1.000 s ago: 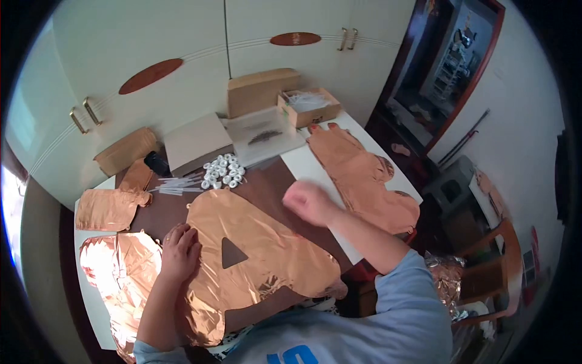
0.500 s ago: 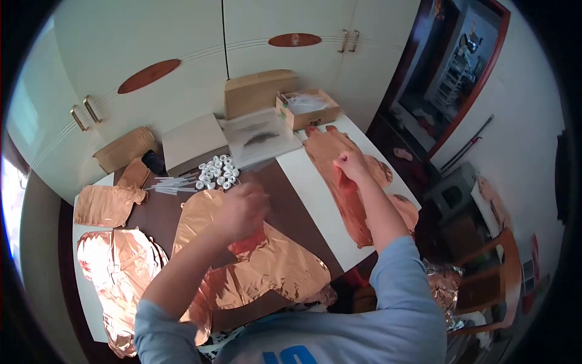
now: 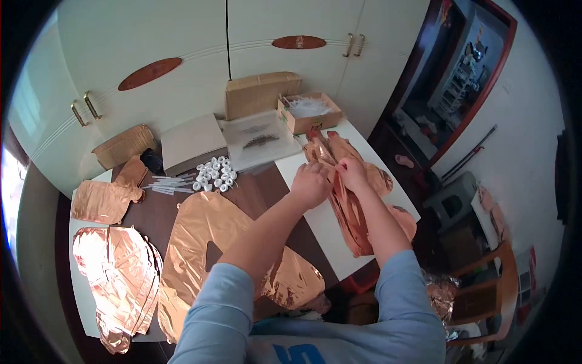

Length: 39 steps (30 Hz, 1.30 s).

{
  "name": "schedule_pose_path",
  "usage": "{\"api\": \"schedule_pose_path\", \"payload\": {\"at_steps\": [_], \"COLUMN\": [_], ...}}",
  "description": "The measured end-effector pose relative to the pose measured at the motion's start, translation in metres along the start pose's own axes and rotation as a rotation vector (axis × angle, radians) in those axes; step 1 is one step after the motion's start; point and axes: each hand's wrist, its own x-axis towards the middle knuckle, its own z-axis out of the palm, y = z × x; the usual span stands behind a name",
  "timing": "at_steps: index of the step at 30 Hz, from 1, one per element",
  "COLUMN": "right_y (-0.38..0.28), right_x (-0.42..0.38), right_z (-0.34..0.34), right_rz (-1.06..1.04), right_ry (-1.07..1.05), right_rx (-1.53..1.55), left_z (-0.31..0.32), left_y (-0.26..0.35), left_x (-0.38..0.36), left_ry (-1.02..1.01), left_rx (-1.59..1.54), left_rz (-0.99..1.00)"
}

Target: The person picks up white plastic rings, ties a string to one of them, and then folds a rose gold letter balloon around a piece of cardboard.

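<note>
Both hands are close together over the copper foil pieces (image 3: 351, 212) on the white right part of the table. My left hand (image 3: 310, 184) has its fingers closed at the left edge of the foil. Just to its right, my right hand (image 3: 353, 175) pinches the foil between thumb and fingers. A large copper foil shape with a dark opening (image 3: 203, 224) lies under my left forearm. More shiny foil (image 3: 115, 273) lies at the left. White rings (image 3: 215, 174) and thin translucent strips (image 3: 170, 184) lie behind the large shape.
A cardboard box of clear strips (image 3: 310, 112) stands at the back right. Beside it are a clear plastic sheet (image 3: 260, 142), a grey-white board (image 3: 193, 142) and brown cardboard (image 3: 260, 91). A wooden chair (image 3: 503, 291) stands right of the table.
My left hand has moved right, from above the large foil shape to the foil at the right. My right hand has lowered slightly, and the upper foil there is lifted and creased.
</note>
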Motion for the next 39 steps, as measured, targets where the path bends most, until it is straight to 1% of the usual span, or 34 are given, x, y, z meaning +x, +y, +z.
{"api": "schedule_pose_path", "payload": {"at_steps": [1, 2, 4, 7, 8, 9, 10, 11, 13, 14, 17, 18, 20, 23, 26, 29, 32, 33, 34, 35, 36, 37, 38, 39], "right_y": [0.001, 0.002, 0.006, 0.029, 0.031, 0.011, 0.005, 0.027, 0.036, 0.082, 0.051, 0.050, 0.049, 0.042, 0.019, -0.023, -0.083, -0.104, -0.127, -0.149, -0.171, -0.191, -0.210, -0.252], "right_x": [-0.001, -0.002, -0.010, -0.024, -0.037, -0.057, -0.073, -0.090, -0.124, -0.147, -0.184, -0.193, -0.202, -0.197, -0.168, -0.123, -0.082, -0.070, -0.062, -0.054, -0.052, -0.054, -0.055, -0.079], "right_z": [-0.002, -0.004, -0.014, -0.053, -0.070, -0.101, -0.124, -0.146, -0.189, -0.206, -0.278, -0.299, -0.322, -0.337, -0.315, -0.269, -0.203, -0.177, -0.145, -0.111, -0.073, -0.038, -0.002, 0.006], "right_rz": [-0.051, -0.043, -0.018, -0.058, -0.037, -0.048, -0.047, 0.072, 0.061, -0.149, 0.053, 0.079, 0.077, 0.044, -0.012, -0.085, -0.160, -0.196, -0.246, -0.312, -0.376, -0.475, -0.573, -0.400], "right_ry": [0.027, 0.069, 0.152, 0.369, 0.477, 0.612, 0.712, 0.824, 1.052, 0.998, 1.393, 1.495, 1.555, 1.489, 1.245, 0.892, 0.494, 0.377, 0.271, 0.192, 0.145, 0.152, 0.159, 0.112], "right_rx": [0.053, 0.171, 0.403, 0.396, 0.526, 0.502, 0.622, 0.530, 0.835, 1.071, 0.941, 0.890, 0.789, 0.682, 0.656, 0.645, 0.621, 0.614, 0.602, 0.585, 0.569, 0.539, 0.511, 0.454], "left_z": [0.004, 0.007, 0.011, -0.007, -0.013, -0.014, -0.015, -0.016, -0.017, -0.015, 0.006, 0.002, -0.009, 0.002, 0.012, 0.009, -0.034, -0.052, -0.074, -0.099, -0.115, -0.130, -0.152, -0.174], "left_y": [0.004, 0.005, 0.004, 0.013, 0.017, 0.020, 0.021, 0.023, 0.032, 0.037, 0.037, 0.037, 0.038, 0.038, 0.039, 0.041, 0.035, 0.030, 0.020, 0.008, -0.011, -0.028, -0.036, -0.040], "left_x": [0.005, 0.008, 0.008, 0.009, 0.009, 0.010, 0.012, 0.014, 0.018, 0.018, 0.006, 0.005, 0.008, 0.004, -0.008, -0.022, -0.057, -0.082, -0.108, -0.135, -0.167, -0.202, -0.231, -0.259], "left_ry": [-0.031, -0.063, -0.135, -0.304, -0.370, -0.385, -0.396, -0.408, -0.447, -0.467, -0.295, -0.336, -0.417, -0.370, -0.244, -0.026, -0.155, -0.049, 0.085, 0.087, 0.116, 0.145, 0.144, 0.140], "left_rx": [0.058, 0.116, 0.097, 0.120, 0.135, 0.129, 0.127, 0.126, 0.153, 0.165, 0.210, 0.203, 0.181, 0.192, 0.214, 0.015, 0.075, 0.133, 0.098, 0.001, -0.014, -0.030, 0.026, 0.079], "left_rz": [-0.009, -0.018, -0.058, -0.081, -0.084, -0.097, -0.111, -0.125, -0.171, -0.192, -0.150, -0.151, -0.160, -0.168, -0.159, -0.240, -0.240, -0.193, -0.135, -0.105, -0.113, -0.120, -0.171, -0.218]}}
